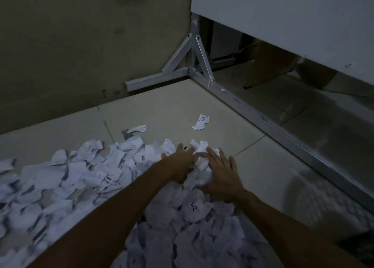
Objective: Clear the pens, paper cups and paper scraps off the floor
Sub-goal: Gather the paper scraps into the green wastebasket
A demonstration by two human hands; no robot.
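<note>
A wide pile of torn white paper scraps (66,178) covers the tiled floor from the left edge to the bottom middle. My left hand (178,162) and my right hand (220,172) lie side by side on the far end of the pile, fingers spread, pressing a bunch of crumpled scraps (200,162) between them. Two loose scraps lie apart on the bare tile beyond: one printed piece (200,122) to the right and one thin piece (137,128) to the left. No pens or paper cups show in this dim view.
A white metal table frame (194,61) with a long floor rail (283,130) runs along the right. A white tabletop edge (283,19) hangs above it, with cardboard (269,65) underneath. A wall (70,45) closes the back. Something mesh-like (315,199) blurs at lower right.
</note>
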